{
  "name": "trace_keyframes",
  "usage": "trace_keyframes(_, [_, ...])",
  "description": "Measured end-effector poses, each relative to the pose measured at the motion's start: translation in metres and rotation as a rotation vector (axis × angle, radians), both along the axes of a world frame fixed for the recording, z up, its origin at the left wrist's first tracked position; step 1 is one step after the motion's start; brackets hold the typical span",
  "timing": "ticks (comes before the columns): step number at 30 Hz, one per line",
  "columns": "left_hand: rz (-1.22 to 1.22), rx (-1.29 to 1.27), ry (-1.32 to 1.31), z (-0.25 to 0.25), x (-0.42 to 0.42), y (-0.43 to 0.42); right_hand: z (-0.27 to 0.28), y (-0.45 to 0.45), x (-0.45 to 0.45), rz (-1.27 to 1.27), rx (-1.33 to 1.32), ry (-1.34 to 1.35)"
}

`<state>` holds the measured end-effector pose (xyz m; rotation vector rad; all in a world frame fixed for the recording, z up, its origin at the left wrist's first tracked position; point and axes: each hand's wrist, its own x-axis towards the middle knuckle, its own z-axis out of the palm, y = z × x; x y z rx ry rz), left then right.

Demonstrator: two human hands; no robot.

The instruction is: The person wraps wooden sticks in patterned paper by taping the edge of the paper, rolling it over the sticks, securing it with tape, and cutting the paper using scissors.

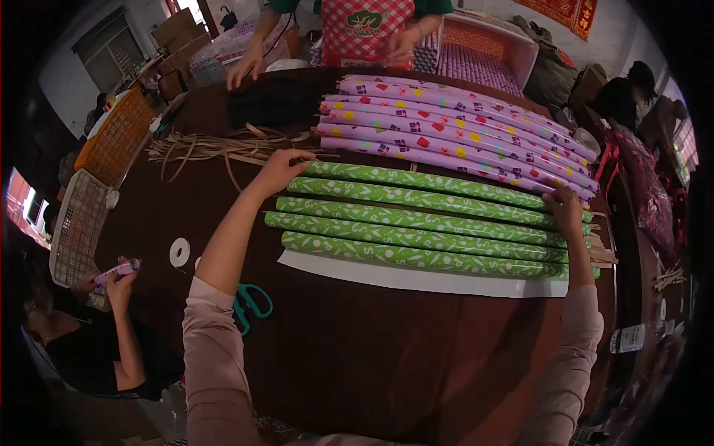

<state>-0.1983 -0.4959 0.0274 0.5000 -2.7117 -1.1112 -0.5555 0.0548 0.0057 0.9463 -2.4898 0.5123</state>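
Several green patterned rolls of wrapping paper [416, 219] lie side by side across the table in front of me. My left hand [284, 171] has its fingers closed on the left end of the farthest green roll [424, 181]. At that roll's right end, my right hand [567, 209] grips with bent fingers, its wrist crossing over the nearer rolls. A white sheet [416, 280] sticks out from under the nearest one. Just beyond, several purple patterned rolls [446, 130] lie in a stack, close against the green ones.
Brown flat strips [216, 146] lie loose at the far left. Teal-handled scissors [253, 306] and a white tape roll [179, 252] sit near my left forearm. A co-worker in a checked apron [364, 33] stands opposite; another person at left holds a purple roll [117, 273].
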Motion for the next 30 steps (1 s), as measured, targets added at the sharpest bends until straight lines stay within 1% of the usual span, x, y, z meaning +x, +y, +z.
trace_keyframes(1, [0.046, -0.004, -0.002, -0.001, 0.002, 0.000, 0.002, 0.001, 0.001, -0.003, -0.028, -0.106])
trace_keyframes(2, [0.046, -0.006, -0.006, -0.001, 0.007, -0.002, 0.000, 0.004, -0.001, -0.003, -0.029, -0.110])
trace_keyframes(4, [0.146, -0.082, 0.222, -0.007, 0.022, -0.008, -0.008, 0.025, -0.018, -0.030, -0.242, 0.001])
trace_keyframes(5, [0.241, -0.054, 0.107, 0.006, 0.032, 0.000, -0.007, 0.047, -0.030, -0.164, -0.101, 0.030])
trace_keyframes(6, [0.240, -0.056, 0.104, 0.011, 0.040, 0.007, -0.007, 0.063, -0.032, -0.269, -0.032, 0.036])
trace_keyframes(7, [0.321, 0.022, 0.113, 0.012, 0.049, 0.015, -0.012, 0.081, -0.036, -0.376, 0.039, 0.042])
trace_keyframes(8, [0.401, 0.100, 0.124, 0.010, 0.056, 0.022, -0.020, 0.093, -0.042, -0.493, 0.033, 0.011])
trace_keyframes(9, [0.399, 0.101, 0.122, 0.006, 0.061, 0.027, -0.034, 0.109, -0.051, -0.496, 0.035, 0.010])
trace_keyframes(11, [0.443, 0.119, 0.100, -0.003, 0.066, 0.036, -0.053, 0.132, -0.065, -0.609, 0.044, -0.244])
trace_keyframes(12, [0.439, 0.120, 0.100, -0.006, 0.066, 0.036, -0.049, 0.131, -0.062, -0.613, 0.045, -0.243])
trace_keyframes(14, [0.371, 0.286, 0.067, -0.010, 0.063, 0.036, -0.043, 0.126, -0.057, -0.643, 0.069, -0.372])
trace_keyframes(15, [0.366, 0.287, 0.070, -0.007, 0.060, 0.041, -0.019, 0.115, -0.037, -0.546, -0.012, -0.555])
trace_keyframes(17, [0.293, 0.405, 0.054, 0.004, 0.056, 0.055, -0.017, 0.119, -0.042, -0.537, -0.015, -0.589])
trace_keyframes(18, [0.292, 0.408, 0.052, -0.001, 0.055, 0.052, -0.019, 0.124, -0.046, -0.524, -0.015, -0.624])
trace_keyframes(19, [0.260, 0.393, 0.068, -0.008, 0.054, 0.047, -0.031, 0.133, -0.055, -0.527, -0.013, -0.624])
trace_keyframes(20, [0.227, 0.378, 0.085, -0.015, 0.053, 0.042, -0.044, 0.140, -0.062, -0.522, -0.114, -0.531])
trace_keyframes(21, [0.223, 0.381, 0.084, -0.012, 0.053, 0.047, -0.048, 0.143, -0.062, -0.514, -0.214, -0.437])
trace_keyframes(22, [0.292, 0.353, 0.070, -0.008, 0.055, 0.052, -0.048, 0.148, -0.064, -0.519, -0.211, -0.435])
trace_keyframes(23, [0.361, 0.322, 0.055, -0.004, 0.058, 0.057, -0.050, 0.151, -0.065, -0.507, -0.157, -0.352])
trace_keyframes(24, [0.360, 0.324, 0.051, 0.001, 0.063, 0.061, -0.049, 0.152, -0.062, -0.493, -0.103, -0.271])
trace_keyframes(25, [0.416, 0.337, 0.045, 0.005, 0.070, 0.063, -0.040, 0.148, -0.050, -0.495, -0.101, -0.275])
trace_keyframes(26, [0.472, 0.349, 0.039, 0.007, 0.075, 0.063, -0.027, 0.148, -0.036, -0.451, -0.020, -0.131])
trace_keyframes(27, [0.472, 0.349, 0.035, 0.005, 0.080, 0.062, -0.020, 0.151, -0.028, -0.404, 0.062, 0.012])
trace_keyframes(28, [0.487, 0.318, -0.003, 0.002, 0.086, 0.060, -0.018, 0.156, -0.025, -0.366, 0.117, 0.068])
trace_keyframes(29, [0.500, 0.289, -0.040, -0.001, 0.089, 0.058, -0.018, 0.156, -0.019, -0.366, 0.121, 0.064])
trace_keyframes(30, [0.500, 0.290, -0.043, -0.004, 0.091, 0.056, -0.020, 0.159, -0.016, -0.451, 0.178, -0.039])
